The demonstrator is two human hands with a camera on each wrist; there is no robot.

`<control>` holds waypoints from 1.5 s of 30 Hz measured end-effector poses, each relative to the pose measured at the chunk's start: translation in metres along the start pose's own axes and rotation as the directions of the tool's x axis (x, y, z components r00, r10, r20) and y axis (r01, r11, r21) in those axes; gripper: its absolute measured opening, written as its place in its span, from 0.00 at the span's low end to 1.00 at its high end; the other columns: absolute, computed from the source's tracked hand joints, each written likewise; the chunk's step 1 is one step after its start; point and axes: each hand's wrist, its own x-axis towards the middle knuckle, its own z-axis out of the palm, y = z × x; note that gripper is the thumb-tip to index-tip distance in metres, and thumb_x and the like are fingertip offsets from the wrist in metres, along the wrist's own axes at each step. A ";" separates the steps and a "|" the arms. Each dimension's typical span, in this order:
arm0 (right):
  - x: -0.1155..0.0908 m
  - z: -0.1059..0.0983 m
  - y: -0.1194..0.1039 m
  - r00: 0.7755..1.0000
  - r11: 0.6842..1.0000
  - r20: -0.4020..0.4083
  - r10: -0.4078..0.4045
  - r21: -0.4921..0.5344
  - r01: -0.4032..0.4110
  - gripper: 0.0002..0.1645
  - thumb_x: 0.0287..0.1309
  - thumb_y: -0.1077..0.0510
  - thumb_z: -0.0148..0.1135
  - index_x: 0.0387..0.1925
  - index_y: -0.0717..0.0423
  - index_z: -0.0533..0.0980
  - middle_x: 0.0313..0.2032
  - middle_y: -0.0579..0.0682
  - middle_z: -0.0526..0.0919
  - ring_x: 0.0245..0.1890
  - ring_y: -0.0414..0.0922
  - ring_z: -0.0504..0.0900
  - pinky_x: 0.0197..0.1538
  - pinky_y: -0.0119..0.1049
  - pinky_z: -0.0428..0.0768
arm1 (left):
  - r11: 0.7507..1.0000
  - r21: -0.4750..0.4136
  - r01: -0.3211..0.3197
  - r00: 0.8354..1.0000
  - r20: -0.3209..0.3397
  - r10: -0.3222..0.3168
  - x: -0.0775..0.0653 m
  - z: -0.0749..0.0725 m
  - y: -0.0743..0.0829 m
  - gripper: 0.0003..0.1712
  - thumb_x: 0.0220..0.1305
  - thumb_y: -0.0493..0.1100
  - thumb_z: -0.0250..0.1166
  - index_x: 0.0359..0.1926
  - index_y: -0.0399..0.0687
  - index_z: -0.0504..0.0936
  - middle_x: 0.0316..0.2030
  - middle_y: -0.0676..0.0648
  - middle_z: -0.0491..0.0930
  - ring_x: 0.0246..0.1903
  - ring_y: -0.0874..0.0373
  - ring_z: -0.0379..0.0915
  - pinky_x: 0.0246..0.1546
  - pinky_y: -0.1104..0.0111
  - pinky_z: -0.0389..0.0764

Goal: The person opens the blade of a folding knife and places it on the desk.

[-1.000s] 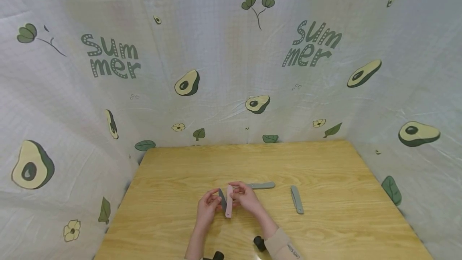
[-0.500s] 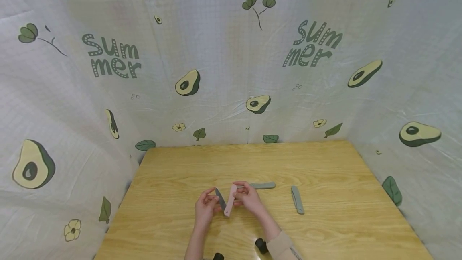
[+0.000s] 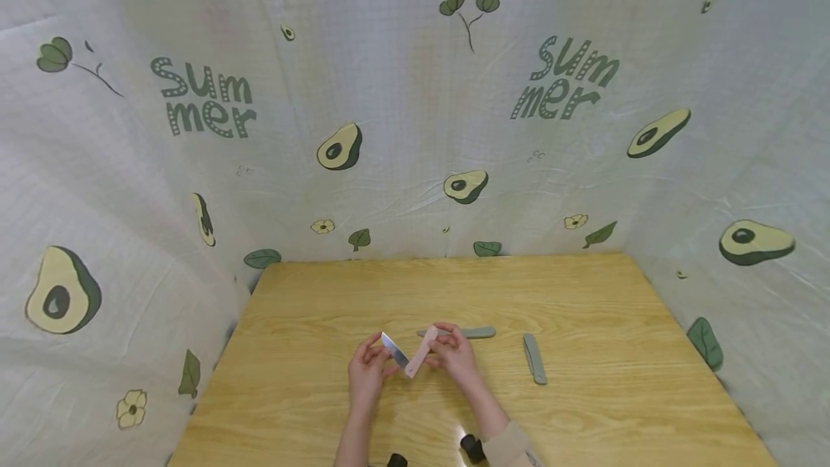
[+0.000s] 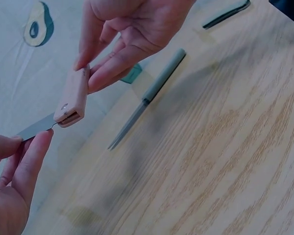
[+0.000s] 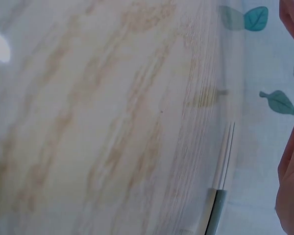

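Above the table, both hands hold a pink folding knife (image 3: 423, 353) with its blade swung partway out, so that blade and handle form a V. My left hand (image 3: 366, 373) pinches the blade (image 4: 38, 127) between thumb and fingers. The pink handle is gripped near its far end by my right hand (image 3: 457, 359). Just behind that hand, a grey-green folding knife (image 4: 164, 76) lies unfolded on the tabletop. A second grey-green knife (image 3: 534, 359), folded, lies farther right. In the right wrist view, only parts of the hands show at the right edge.
The wood-grain table (image 3: 603, 409) is bordered by a hanging cloth (image 3: 389, 92) printed with avocados and leaves, at the back and both sides. Black wrist devices (image 3: 472, 447) show at the front, below the hands.
The pink knife's handle has swung right, away from the blade, widening the angle between them. My right hand has moved right with it; my left has shifted slightly left, and the blade now shines.
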 end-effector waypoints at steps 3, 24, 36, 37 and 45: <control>-0.001 0.000 -0.001 0.999 1.000 -0.037 0.000 -0.006 0.000 0.29 0.63 0.72 0.55 0.64 0.74 0.60 0.35 0.50 0.76 0.35 0.41 0.81 0.45 0.47 0.87 | 1.000 -0.020 0.004 1.000 -0.028 -0.005 -0.001 0.003 0.001 0.23 0.66 0.28 0.58 0.62 0.28 0.69 0.35 0.44 0.74 0.33 0.58 0.78 0.35 0.62 0.88; -0.009 0.000 -0.002 0.986 0.992 -0.160 -0.035 0.115 0.054 0.26 0.67 0.71 0.51 0.64 0.71 0.59 0.38 0.52 0.72 0.39 0.41 0.79 0.47 0.40 0.86 | 0.988 -0.130 -0.083 0.990 -0.123 0.067 -0.006 0.017 0.001 0.21 0.67 0.28 0.57 0.59 0.29 0.66 0.37 0.41 0.72 0.36 0.56 0.78 0.37 0.60 0.88; -0.011 0.006 0.001 0.972 0.971 -0.235 -0.008 0.230 0.063 0.25 0.68 0.71 0.46 0.64 0.66 0.55 0.44 0.55 0.72 0.43 0.43 0.80 0.52 0.41 0.84 | 0.962 -0.260 -0.086 0.981 -0.189 0.037 -0.009 0.024 -0.001 0.22 0.69 0.27 0.53 0.62 0.31 0.60 0.41 0.40 0.70 0.40 0.53 0.78 0.44 0.59 0.86; -0.012 0.007 0.002 0.970 0.968 -0.242 -0.006 0.242 0.066 0.25 0.69 0.71 0.45 0.64 0.66 0.55 0.45 0.55 0.72 0.43 0.43 0.80 0.52 0.41 0.84 | 0.958 -0.273 -0.087 0.980 -0.198 0.032 -0.009 0.025 -0.002 0.22 0.69 0.26 0.53 0.61 0.31 0.60 0.41 0.40 0.71 0.40 0.53 0.79 0.44 0.59 0.86; -0.015 0.012 0.003 0.957 0.950 -0.291 0.009 0.302 0.083 0.23 0.70 0.70 0.44 0.64 0.64 0.55 0.46 0.54 0.74 0.44 0.43 0.80 0.55 0.45 0.82 | 0.930 -0.348 -0.119 0.970 -0.242 0.034 -0.012 0.031 -0.006 0.20 0.70 0.26 0.51 0.60 0.33 0.59 0.41 0.40 0.69 0.40 0.54 0.79 0.46 0.60 0.85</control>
